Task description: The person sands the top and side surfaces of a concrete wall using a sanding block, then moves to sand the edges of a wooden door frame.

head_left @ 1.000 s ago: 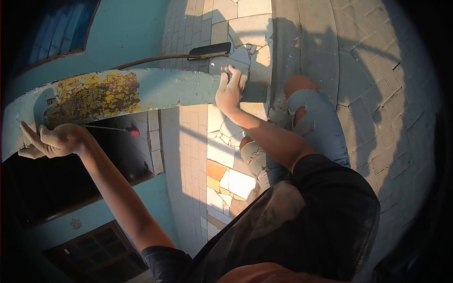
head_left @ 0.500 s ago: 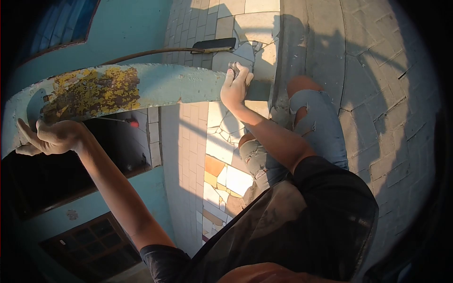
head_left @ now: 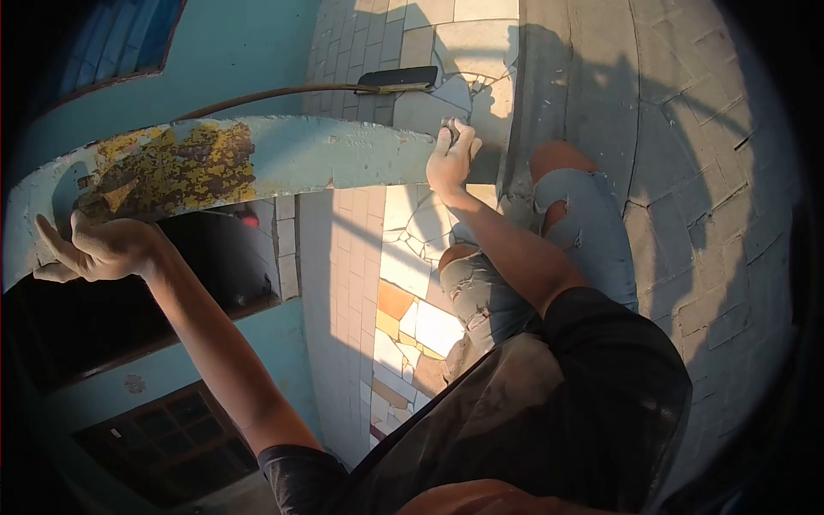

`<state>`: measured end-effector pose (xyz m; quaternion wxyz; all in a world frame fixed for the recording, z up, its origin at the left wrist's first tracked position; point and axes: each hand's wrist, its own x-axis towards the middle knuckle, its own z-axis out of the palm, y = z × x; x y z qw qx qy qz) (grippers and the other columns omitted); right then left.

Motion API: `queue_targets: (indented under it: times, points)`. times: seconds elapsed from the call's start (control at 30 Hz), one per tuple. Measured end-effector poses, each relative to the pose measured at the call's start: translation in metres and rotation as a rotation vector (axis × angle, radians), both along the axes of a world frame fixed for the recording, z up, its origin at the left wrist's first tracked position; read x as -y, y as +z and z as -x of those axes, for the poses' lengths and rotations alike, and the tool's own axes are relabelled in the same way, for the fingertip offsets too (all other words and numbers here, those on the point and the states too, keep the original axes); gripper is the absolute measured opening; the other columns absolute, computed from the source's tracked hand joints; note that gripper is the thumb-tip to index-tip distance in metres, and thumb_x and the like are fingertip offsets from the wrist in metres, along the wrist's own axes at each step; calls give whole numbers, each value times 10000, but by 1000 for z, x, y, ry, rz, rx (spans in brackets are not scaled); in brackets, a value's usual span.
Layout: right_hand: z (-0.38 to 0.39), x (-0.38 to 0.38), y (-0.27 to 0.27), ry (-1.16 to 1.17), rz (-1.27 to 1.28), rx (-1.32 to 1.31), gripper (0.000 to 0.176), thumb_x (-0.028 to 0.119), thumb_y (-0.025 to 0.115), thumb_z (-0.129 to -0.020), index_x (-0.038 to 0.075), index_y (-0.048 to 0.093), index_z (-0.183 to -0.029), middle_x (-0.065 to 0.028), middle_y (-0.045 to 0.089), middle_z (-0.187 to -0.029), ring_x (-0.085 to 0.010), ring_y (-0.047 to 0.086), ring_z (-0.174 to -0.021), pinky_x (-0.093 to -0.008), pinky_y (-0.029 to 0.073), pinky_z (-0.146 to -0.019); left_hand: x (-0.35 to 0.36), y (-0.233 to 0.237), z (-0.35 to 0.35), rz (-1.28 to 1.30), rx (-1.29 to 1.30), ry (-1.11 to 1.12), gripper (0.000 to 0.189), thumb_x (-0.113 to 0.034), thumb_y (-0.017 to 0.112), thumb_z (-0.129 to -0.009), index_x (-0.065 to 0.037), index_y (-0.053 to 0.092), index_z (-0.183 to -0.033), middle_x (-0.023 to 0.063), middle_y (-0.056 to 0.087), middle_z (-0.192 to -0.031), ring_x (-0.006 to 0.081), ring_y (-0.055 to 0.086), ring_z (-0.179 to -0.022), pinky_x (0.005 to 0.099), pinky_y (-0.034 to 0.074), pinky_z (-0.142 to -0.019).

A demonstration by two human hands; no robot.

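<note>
A curved pale-blue ledge (head_left: 309,159) crosses the view, with a patch of peeling yellow and brown paint (head_left: 172,167) on its left part. My left hand (head_left: 99,249) grips the ledge's lower edge at the far left, just below that patch. My right hand (head_left: 452,163) rests on the ledge's right end. It presses a small dark object (head_left: 450,129) against the surface with its fingertips; what the object is I cannot tell.
Far below lie tiled and paved ground and a long-handled brush (head_left: 396,79). A red-tipped thing (head_left: 250,220) shows under the ledge. A turquoise wall with a dark window (head_left: 172,438) is at the lower left. My knees in torn jeans (head_left: 588,227) are bent to the right.
My right hand has slid to the right along the ledge with the small dark object. My left hand keeps its grip at the left end.
</note>
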<state>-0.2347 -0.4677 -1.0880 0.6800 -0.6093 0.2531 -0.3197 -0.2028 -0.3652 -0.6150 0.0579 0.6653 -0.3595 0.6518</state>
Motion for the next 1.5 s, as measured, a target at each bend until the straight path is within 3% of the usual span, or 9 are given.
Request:
queue_targets:
  times: [0.17, 0.43, 0.5, 0.63, 0.73, 0.93, 1.2, 1.43, 1.5]
  points:
    - [2, 23, 212, 220, 140, 659, 395, 144, 695, -957, 12, 560, -1304, -177, 528, -1102, -345, 518, -1009, -438, 451, -914, 23, -14, 10, 97, -75, -55, 276, -146, 551, -899, 17, 752, -995, 120, 687, -1338, 415, 141, -1557, 586, 310, -1203]
    - [1, -6, -33, 28, -15, 36, 328, 127, 608, -1011, 8, 527, -1306, -199, 556, -1096, -360, 536, -1048, -443, 451, -942, 25, -15, 17, -9, -107, -33, 419, -134, 583, -858, 54, 710, -1210, 337, 425, -1490, 412, 134, -1546, 526, 338, -1189]
    - [-15, -9, -14, -46, -162, -237, 312, 126, 585, -1022, -19, 512, -1288, -212, 580, -1108, -362, 517, -1093, -449, 429, -970, 17, -10, 11, 38, -110, -31, 434, -124, 587, -844, 63, 700, -1218, 347, 308, -1517, 389, 188, -1522, 516, 397, -1151]
    - [-7, 15, 155, 116, 60, 420, 359, 159, 656, -973, 28, 538, -1285, -204, 561, -1100, -385, 502, -1048, -484, 452, -931, 6, -3, 7, 64, -161, -37, 449, -108, 587, -827, 79, 688, -1222, 347, 162, -1566, 353, 263, -1493, 496, 500, -1075]
    - [-10, 24, 186, 149, 233, 635, 365, 181, 693, -954, 37, 574, -1268, -191, 526, -1092, -365, 526, -1056, -454, 478, -897, 1, -1, 5, 1, -146, -17, 439, -99, 576, -834, 98, 683, -1211, 316, 136, -1588, 341, 281, -1484, 476, 553, -1014]
    - [-9, -6, -75, -73, 30, -156, 271, 138, 618, -1001, 16, 584, -1240, -214, 604, -1093, -391, 534, -1038, -475, 462, -909, 18, -11, 10, 79, -100, -52, 432, -103, 592, -846, 118, 674, -1208, 277, 233, -1534, 306, 422, -1357, 356, 614, -889]
    - [6, 17, 234, 146, 140, 693, 402, 138, 744, -909, 53, 584, -1268, -148, 520, -1034, -330, 530, -1013, -441, 480, -891, 22, -16, 17, 42, -135, 32, 445, -133, 641, -858, 51, 682, -1261, 321, 265, -1491, 359, 347, -1415, 460, 538, -1033]
    - [4, -10, -73, -42, -18, -111, 254, 109, 604, -1017, -21, 569, -1233, -198, 601, -1094, -370, 564, -1030, -440, 464, -929, 22, -18, 23, 108, -215, -3, 453, -167, 682, -861, 45, 682, -1261, 317, 162, -1564, 387, 299, -1465, 479, 577, -979]
    - [-11, -4, -75, -94, -78, -255, 214, 111, 594, -1016, -4, 554, -1193, -197, 632, -1100, -381, 545, -1041, -471, 447, -930, 4, -8, 11, 101, -189, -8, 452, -157, 683, -855, 54, 681, -1255, 306, 162, -1569, 382, 320, -1455, 472, 600, -939]
